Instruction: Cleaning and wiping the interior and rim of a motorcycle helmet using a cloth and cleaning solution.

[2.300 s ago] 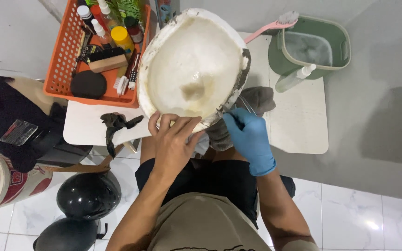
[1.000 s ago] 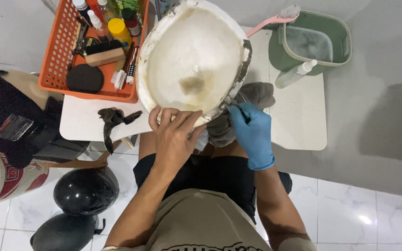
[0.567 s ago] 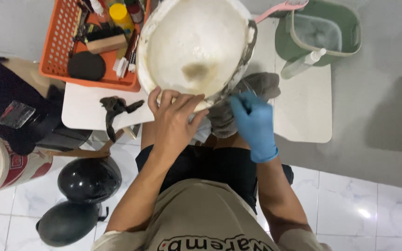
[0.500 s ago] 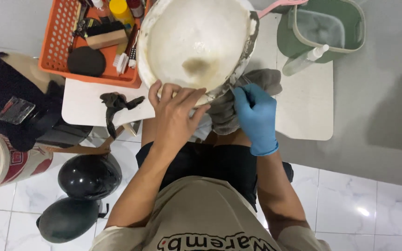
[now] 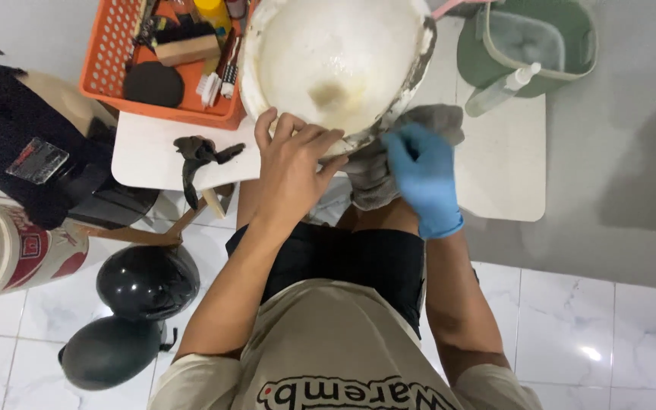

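A white, stained helmet shell [image 5: 335, 61] lies hollow side up on the white table [image 5: 510, 167], its near rim toward me. My bare left hand [image 5: 291, 163] grips that near rim, fingers curled over the edge. My right hand [image 5: 423, 175], in a blue glove, presses a grey cloth [image 5: 377, 171] against the shell's lower right rim. The cloth bunches under and beside the glove.
An orange basket [image 5: 115, 61] with brushes, a sponge and bottles stands at the back left. A green bucket [image 5: 563, 38] and a spray bottle [image 5: 499, 89] sit at the back right. A black strap piece [image 5: 195, 156] lies on the table. Two dark helmets [image 5: 146, 281] and a white pail [image 5: 1, 247] rest on the floor.
The view has shifted so the shell sits higher in frame. My gloved right hand moved slightly down and left along the rim with the cloth. My left hand keeps its hold.
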